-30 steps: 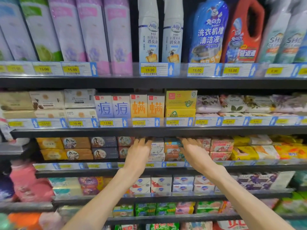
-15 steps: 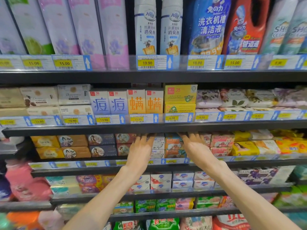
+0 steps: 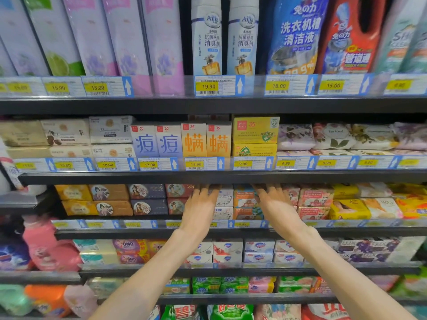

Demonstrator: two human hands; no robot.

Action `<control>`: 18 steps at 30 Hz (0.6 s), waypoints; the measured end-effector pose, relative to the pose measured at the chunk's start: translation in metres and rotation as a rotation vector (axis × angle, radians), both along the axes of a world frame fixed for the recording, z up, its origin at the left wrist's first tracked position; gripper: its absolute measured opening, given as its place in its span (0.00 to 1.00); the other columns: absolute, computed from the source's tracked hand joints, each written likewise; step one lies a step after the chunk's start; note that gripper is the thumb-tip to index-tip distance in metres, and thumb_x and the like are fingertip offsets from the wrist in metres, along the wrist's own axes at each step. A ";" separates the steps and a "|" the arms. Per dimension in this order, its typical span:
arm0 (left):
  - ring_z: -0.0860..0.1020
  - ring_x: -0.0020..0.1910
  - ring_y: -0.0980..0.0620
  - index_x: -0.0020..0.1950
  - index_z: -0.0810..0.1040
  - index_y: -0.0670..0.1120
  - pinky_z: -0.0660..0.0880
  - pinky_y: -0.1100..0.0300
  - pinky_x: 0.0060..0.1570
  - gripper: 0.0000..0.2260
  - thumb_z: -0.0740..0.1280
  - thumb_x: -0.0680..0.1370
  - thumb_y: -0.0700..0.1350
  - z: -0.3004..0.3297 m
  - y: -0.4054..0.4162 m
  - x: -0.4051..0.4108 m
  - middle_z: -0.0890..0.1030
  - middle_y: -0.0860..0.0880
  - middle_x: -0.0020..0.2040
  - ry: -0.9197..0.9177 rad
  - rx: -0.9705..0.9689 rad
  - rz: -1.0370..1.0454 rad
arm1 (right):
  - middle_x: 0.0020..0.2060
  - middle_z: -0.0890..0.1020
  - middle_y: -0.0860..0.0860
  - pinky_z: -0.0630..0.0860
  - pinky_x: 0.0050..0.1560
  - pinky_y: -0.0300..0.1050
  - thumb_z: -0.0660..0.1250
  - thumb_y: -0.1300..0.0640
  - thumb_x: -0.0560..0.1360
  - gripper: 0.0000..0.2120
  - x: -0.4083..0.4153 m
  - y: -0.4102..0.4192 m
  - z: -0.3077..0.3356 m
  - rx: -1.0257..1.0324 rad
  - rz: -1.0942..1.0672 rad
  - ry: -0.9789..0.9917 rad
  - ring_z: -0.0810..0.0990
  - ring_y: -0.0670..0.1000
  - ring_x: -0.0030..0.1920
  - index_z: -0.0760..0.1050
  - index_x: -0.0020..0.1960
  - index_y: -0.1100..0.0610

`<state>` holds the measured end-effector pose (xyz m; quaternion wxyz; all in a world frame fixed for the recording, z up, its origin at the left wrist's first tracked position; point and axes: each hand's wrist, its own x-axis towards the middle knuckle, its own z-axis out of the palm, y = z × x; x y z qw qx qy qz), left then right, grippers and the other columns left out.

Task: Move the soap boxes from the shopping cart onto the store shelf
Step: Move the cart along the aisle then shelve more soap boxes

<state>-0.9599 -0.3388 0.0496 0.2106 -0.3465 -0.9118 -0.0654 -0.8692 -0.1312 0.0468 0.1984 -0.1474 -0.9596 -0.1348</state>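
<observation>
Both hands reach into the third shelf [image 3: 231, 232] from the top, where soap boxes are stacked. My left hand [image 3: 200, 205] lies flat with straight fingers against the white goat soap boxes [image 3: 225, 199]. My right hand [image 3: 275, 204] lies flat with spread fingers beside the orange and blue goat soap boxes [image 3: 245, 202], its fingertips hidden under the shelf above. Neither hand holds a box. The shopping cart is out of view.
The shelf above [image 3: 208, 177] carries upright blue and orange boxes [image 3: 180, 142] and price tags. Tall bottles [image 3: 206, 38] stand on the top shelf. More soap packs [image 3: 258, 250] fill the lower shelves. Pink bottles [image 3: 44, 245] stand at the left.
Both hands have pushed slightly deeper into the third shelf, fingertips now under the shelf edge above. The view has shifted downward a little.
</observation>
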 end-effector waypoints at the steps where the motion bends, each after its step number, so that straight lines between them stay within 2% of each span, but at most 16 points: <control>1: 0.78 0.49 0.38 0.64 0.76 0.41 0.81 0.49 0.40 0.35 0.77 0.59 0.27 0.000 0.001 0.001 0.79 0.39 0.57 -0.002 0.001 0.005 | 0.51 0.77 0.56 0.79 0.45 0.53 0.80 0.63 0.64 0.26 0.002 0.000 0.000 -0.008 -0.003 -0.001 0.77 0.61 0.50 0.77 0.60 0.56; 4: 0.77 0.52 0.39 0.67 0.74 0.42 0.80 0.50 0.43 0.35 0.75 0.61 0.27 0.001 0.002 0.005 0.78 0.39 0.59 -0.013 -0.002 0.023 | 0.56 0.76 0.57 0.78 0.51 0.55 0.77 0.64 0.67 0.26 0.006 -0.002 0.001 -0.030 0.025 0.027 0.75 0.63 0.55 0.75 0.63 0.56; 7: 0.77 0.53 0.40 0.66 0.75 0.42 0.79 0.50 0.47 0.33 0.74 0.63 0.28 0.001 0.003 0.009 0.78 0.40 0.58 0.008 0.002 0.039 | 0.60 0.76 0.59 0.76 0.57 0.57 0.73 0.59 0.72 0.22 0.014 -0.005 0.004 -0.080 0.076 0.086 0.74 0.63 0.60 0.73 0.65 0.59; 11: 0.75 0.59 0.42 0.69 0.70 0.44 0.76 0.50 0.58 0.31 0.75 0.68 0.34 -0.001 0.004 0.017 0.76 0.42 0.61 0.030 0.063 0.047 | 0.62 0.75 0.58 0.75 0.63 0.57 0.70 0.57 0.74 0.25 0.027 -0.006 0.004 -0.154 0.159 0.176 0.75 0.60 0.61 0.69 0.69 0.59; 15: 0.66 0.70 0.42 0.74 0.63 0.45 0.68 0.47 0.69 0.28 0.68 0.76 0.40 -0.011 -0.009 0.037 0.69 0.42 0.70 0.036 0.110 0.033 | 0.68 0.71 0.58 0.72 0.66 0.55 0.68 0.59 0.76 0.24 0.040 -0.004 -0.002 -0.156 0.328 0.161 0.71 0.60 0.66 0.68 0.70 0.58; 18: 0.62 0.74 0.43 0.75 0.64 0.45 0.64 0.48 0.72 0.23 0.64 0.80 0.45 -0.023 -0.029 0.059 0.67 0.44 0.72 0.053 0.141 0.069 | 0.67 0.72 0.56 0.74 0.63 0.54 0.66 0.62 0.75 0.22 0.045 -0.016 -0.009 -0.143 0.532 0.115 0.70 0.59 0.67 0.69 0.69 0.58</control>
